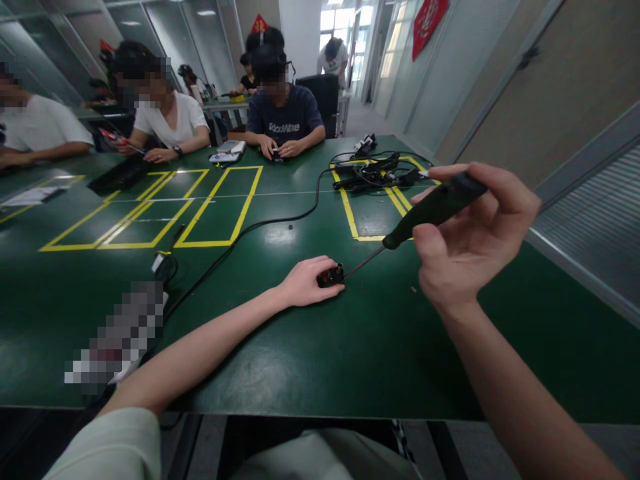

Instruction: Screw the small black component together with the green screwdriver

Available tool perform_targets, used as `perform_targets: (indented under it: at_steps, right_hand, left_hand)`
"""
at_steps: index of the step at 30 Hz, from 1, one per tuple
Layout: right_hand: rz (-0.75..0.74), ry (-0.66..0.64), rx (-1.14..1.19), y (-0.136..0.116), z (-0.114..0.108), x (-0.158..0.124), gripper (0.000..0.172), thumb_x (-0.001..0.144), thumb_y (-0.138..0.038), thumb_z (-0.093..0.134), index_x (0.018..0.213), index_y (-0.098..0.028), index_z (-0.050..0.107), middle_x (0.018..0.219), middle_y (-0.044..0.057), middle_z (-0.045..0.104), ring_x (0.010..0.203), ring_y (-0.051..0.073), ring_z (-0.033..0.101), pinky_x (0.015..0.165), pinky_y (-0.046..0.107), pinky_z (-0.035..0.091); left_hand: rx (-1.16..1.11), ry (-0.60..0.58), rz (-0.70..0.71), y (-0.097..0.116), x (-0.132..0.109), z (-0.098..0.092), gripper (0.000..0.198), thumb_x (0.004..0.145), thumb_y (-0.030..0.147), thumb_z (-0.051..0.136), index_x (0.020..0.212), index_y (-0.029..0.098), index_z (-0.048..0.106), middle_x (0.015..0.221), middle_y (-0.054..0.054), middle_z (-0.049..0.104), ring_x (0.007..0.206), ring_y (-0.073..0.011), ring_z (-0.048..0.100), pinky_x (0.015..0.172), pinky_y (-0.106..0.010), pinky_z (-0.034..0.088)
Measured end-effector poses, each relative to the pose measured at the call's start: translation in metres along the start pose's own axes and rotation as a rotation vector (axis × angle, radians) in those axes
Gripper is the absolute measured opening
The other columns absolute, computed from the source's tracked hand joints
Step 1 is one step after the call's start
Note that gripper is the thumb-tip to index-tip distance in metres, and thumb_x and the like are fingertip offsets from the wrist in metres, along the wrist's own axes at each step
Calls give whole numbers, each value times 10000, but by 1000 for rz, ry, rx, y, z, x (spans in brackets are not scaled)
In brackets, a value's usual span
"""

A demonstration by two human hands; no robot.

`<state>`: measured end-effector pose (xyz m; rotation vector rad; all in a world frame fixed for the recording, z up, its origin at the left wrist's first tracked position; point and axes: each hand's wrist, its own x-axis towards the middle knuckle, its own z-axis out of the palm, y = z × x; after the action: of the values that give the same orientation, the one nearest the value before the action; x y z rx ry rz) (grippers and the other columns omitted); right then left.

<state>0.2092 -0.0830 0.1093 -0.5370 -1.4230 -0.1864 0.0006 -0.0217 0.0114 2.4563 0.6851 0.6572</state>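
Observation:
My left hand (309, 280) rests on the green table and grips a small black part (330, 276) with a short round stub on top. The fingers and thumb close round its sides, so much of it is hidden. In my right hand (475, 247) is a screwdriver (434, 208) with a thick dark green handle. Thumb and fingers hold the handle, and its thin shaft slants down to the left. The tip meets or almost meets the right side of the black part; I cannot tell if it touches a screw.
Black cables and dark parts (375, 170) lie heaped by yellow tape outlines on the table (260, 360). A long black cable (280, 220) runs to a blurred-out object (123, 333) beside my left forearm. Across the table a person (285, 120) handles a small dark item; others sit at left.

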Motion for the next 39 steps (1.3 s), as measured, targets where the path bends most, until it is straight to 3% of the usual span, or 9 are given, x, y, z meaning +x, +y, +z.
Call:
perform_targets:
  at_steps: [3,7,11,14,18,26,31,35,39]
  right_hand:
    - [-42,31,-58,2,-1,3,556,804,-408,820,1332,-408,643,1211,2,649,1116,187,679,819,319,680]
    - [47,-43,4,-3,2,3,534,882,-419,717,1400,-426,587,1168,8,688,916,171,733,675,320,685]
    - [61,-24,34,-6,4,2,438,929,-425,625,1364,-460,597,1114,-9,709,842,169,742,624,318,680]
    - [24,6,34,-3,3,1,474,874,-390,715,1341,-414,635,1061,-3,699,881,163,729,642,290,667]
    - [-46,74,-52,-1,2,1,551,785,-326,823,1312,-391,675,1179,-3,660,1006,157,691,668,244,652]
    - [30,-15,82,-4,3,0,446,949,-352,603,1391,-404,590,1139,-4,729,807,146,711,642,319,660]
    - [-88,98,-125,1,1,1,518,812,-327,786,1314,-392,672,1191,3,658,1092,191,651,817,346,675]
    - [-27,9,-64,-1,3,-1,596,913,-356,647,1483,-449,500,1235,4,652,1006,189,696,767,362,675]
    - [123,-53,-9,-5,5,-1,466,993,-376,502,1445,-490,506,1280,-6,674,909,185,720,753,393,679]
  left_hand:
    - [-4,1,-4,0,0,0,270,897,437,686,920,169,661,834,-31,640,733,-163,585,697,-279,471]
    - [-12,-6,-20,2,1,-1,264,893,433,689,923,172,662,848,-34,649,740,-163,590,694,-277,476]
    - [-18,-10,-19,2,1,-2,265,895,437,683,929,175,659,850,-34,651,736,-163,589,695,-281,480]
    - [-16,-4,-8,2,1,-1,265,894,435,683,941,175,660,857,-35,654,736,-164,591,700,-286,484]
    - [-10,-5,-16,2,1,-1,263,893,434,685,949,178,664,865,-37,658,741,-166,603,704,-289,495]
    - [-11,-5,-10,2,1,-1,262,894,429,690,931,171,661,854,-35,653,728,-161,595,686,-280,482]
    - [4,-13,-16,1,1,0,271,898,441,676,967,179,672,861,-37,660,750,-172,602,711,-292,494]
    - [3,-12,-14,1,1,0,272,898,435,675,982,176,675,873,-44,666,758,-174,603,718,-294,491]
    - [-4,-15,-14,3,1,-2,263,894,429,684,961,174,672,868,-42,666,740,-166,594,699,-285,479]
